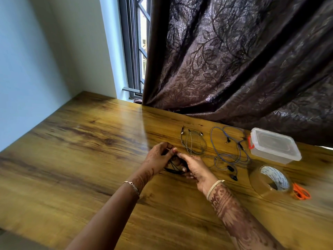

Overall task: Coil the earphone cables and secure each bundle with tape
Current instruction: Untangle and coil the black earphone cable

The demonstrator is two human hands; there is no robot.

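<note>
**Black cable bundle in both hands, taping step likely**

Step in hand, as judged: first bundle, the black earphone cable (173, 168), is coiled and gripped between both hands just above the bench (90, 141). Left hand (158, 159) has its fingers closed on the upper end of the coil; right hand (195, 168) has fingers wrapped under and round the lower loops. Thumb and forefinger tips of both hands meet at the top, pinching something small; could be a tape strip or the cable end, too blurred to tell.

Grey earphone cable (193, 143) lies just beyond the hands, loosely looped, no tape visible. Blue earphone cable (228, 152) sprawls uncoiled to the right of it, near the clear plastic box (273, 145). Tape roll (270, 181) and orange scissors (301, 192) sit well to the right, untouched.

Next move probably needs the wrap pressed tight round the black coil without loosening the loops, one hand kept clamped. Grey and blue still to do.
</note>
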